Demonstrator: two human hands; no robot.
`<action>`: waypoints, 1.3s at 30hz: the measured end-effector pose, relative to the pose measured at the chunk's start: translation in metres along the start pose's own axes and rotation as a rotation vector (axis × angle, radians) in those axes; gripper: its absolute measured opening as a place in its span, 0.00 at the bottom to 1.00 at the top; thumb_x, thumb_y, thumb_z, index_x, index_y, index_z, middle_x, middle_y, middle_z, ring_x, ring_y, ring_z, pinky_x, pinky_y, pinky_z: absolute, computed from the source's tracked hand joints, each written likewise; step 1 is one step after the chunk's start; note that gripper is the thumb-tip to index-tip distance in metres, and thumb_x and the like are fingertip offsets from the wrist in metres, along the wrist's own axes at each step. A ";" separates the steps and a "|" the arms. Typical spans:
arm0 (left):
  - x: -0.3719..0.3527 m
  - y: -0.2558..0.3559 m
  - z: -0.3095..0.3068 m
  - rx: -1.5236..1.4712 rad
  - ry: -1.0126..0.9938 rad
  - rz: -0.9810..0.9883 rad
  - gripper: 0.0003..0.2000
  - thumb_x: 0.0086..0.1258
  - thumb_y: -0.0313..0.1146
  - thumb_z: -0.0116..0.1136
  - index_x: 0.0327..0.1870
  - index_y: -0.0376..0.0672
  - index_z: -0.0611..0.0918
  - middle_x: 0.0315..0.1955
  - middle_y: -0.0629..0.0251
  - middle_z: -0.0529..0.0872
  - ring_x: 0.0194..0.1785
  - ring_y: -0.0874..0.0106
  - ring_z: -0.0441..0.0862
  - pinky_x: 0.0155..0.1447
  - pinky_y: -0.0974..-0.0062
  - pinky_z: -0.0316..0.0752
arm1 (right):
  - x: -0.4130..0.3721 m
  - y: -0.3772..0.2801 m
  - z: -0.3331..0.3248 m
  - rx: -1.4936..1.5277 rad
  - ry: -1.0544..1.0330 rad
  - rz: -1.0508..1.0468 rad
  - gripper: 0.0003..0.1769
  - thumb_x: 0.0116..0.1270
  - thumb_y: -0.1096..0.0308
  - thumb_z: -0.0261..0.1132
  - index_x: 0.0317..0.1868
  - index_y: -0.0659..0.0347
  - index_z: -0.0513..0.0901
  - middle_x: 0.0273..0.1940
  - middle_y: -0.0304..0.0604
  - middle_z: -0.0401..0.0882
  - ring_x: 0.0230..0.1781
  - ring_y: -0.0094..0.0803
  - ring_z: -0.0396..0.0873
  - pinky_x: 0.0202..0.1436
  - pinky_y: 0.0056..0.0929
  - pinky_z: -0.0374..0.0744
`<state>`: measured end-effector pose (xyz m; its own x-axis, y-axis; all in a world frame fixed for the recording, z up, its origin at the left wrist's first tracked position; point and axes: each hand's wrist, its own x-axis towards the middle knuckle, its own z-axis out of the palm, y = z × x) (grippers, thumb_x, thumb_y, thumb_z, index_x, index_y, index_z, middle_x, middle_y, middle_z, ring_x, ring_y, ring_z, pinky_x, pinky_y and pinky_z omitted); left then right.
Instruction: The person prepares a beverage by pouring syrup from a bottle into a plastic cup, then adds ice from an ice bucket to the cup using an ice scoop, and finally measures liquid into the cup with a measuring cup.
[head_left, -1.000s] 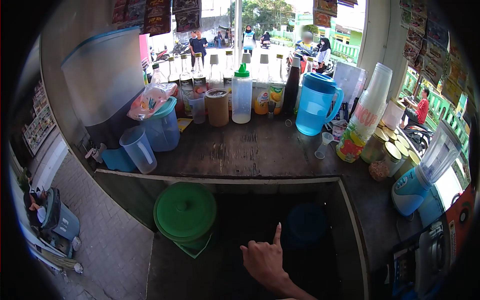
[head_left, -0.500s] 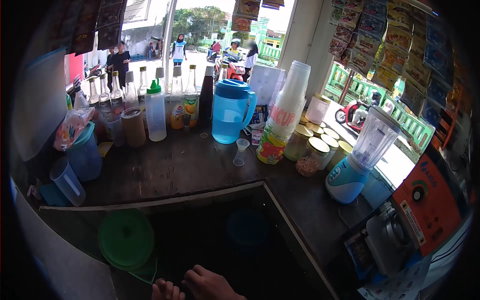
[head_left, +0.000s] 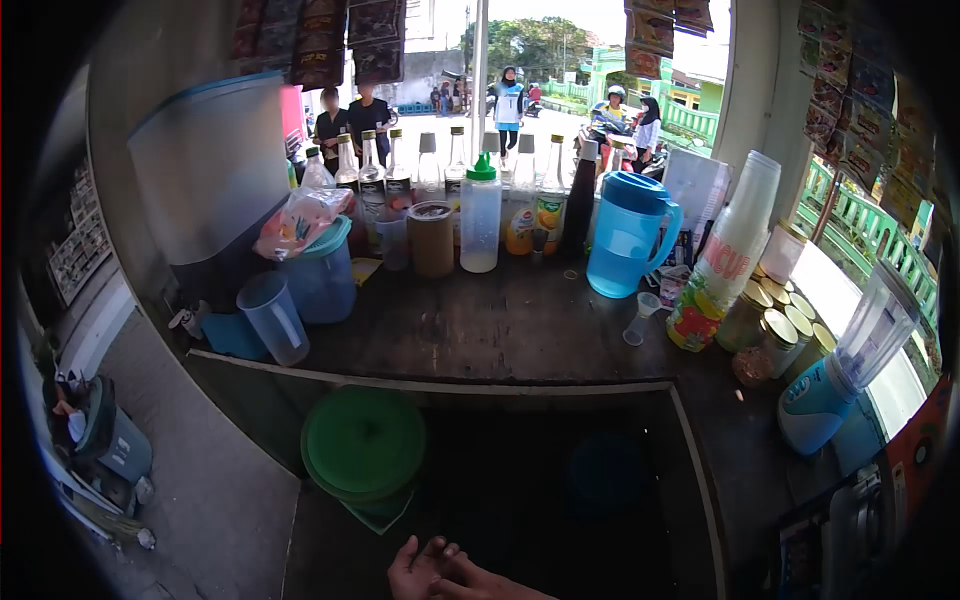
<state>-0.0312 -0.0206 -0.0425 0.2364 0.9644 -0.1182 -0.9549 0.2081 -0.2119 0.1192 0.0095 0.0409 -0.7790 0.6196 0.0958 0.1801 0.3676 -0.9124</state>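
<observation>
At the bottom edge of the head view, my left hand is turned partly palm up, its fingers loosely bent and apart, with nothing visible in it. My right hand lies against it from the right, its fingers curled in toward the left palm. Whatever may be between those fingers is hidden. Just above and to the left of both hands is a round green lid on a container in the dark space below the counter. Neither hand touches it.
The dark wooden counter carries a blue pitcher, a squeeze bottle, stacked cups, a small measuring cup, lidded jars and a blender. Several syrup bottles line the back. Sachets hang above; people stand outside.
The view has swung left, so the counter's things sit further right and a street-side bin shows at left. My hands have come together, the left one turning partly palm up.
</observation>
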 end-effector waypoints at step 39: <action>0.016 -0.056 0.083 2.336 -0.206 0.403 0.08 0.66 0.35 0.61 0.36 0.38 0.81 0.33 0.59 0.79 0.37 0.61 0.75 0.39 0.63 0.69 | -0.016 -0.006 -0.002 -0.805 -0.063 0.037 0.19 0.59 0.71 0.63 0.51 0.66 0.74 0.51 0.58 0.70 0.53 0.50 0.73 0.71 0.45 0.63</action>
<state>0.0112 -0.0031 0.0477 0.1874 0.9546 0.2316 0.4987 -0.2956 0.8148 0.1315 -0.0013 0.0459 -0.7921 0.6098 0.0266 0.5651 0.7491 -0.3456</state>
